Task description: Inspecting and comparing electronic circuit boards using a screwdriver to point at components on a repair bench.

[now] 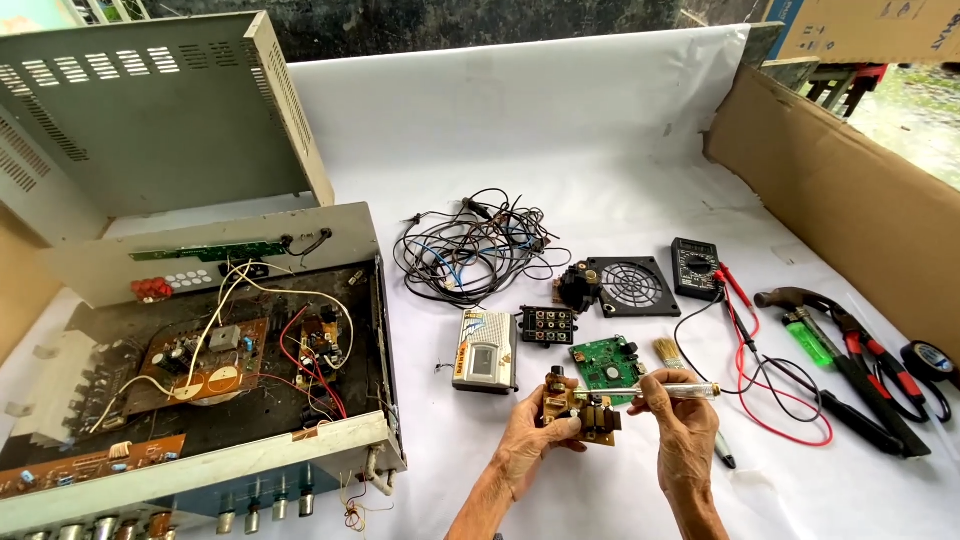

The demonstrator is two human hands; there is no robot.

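Two bare hands work low in the middle of our view, over a white sheet (560,130) spread on the table. Our left hand (530,445) is closed around a small brown circuit board (578,408) fitted with dark parts, holding it up just off the sheet. Our right hand (682,435) grips a slim screwdriver (660,392) with a pale clear handle, laid nearly level, its metal tip touching the top of the board.

To the left sits a large opened amplifier chassis (200,400), its grey vented lid (150,110) tipped back, with brown boards and red, white and yellow wires inside. Just beyond our hands lie a green circuit board (606,365), a small silver cassette player (485,350), a black connector block (547,325) and a black fan grille (632,285). A tangle of dark cables (475,245) lies farther back. To the right we see a black multimeter (695,268) with red and black leads, a small paintbrush (668,352), a green lighter (808,335), a hammer (790,298), red-handled pliers (880,360) and a roll of black tape (930,360). A cardboard wall (850,190) stands along the right edge.
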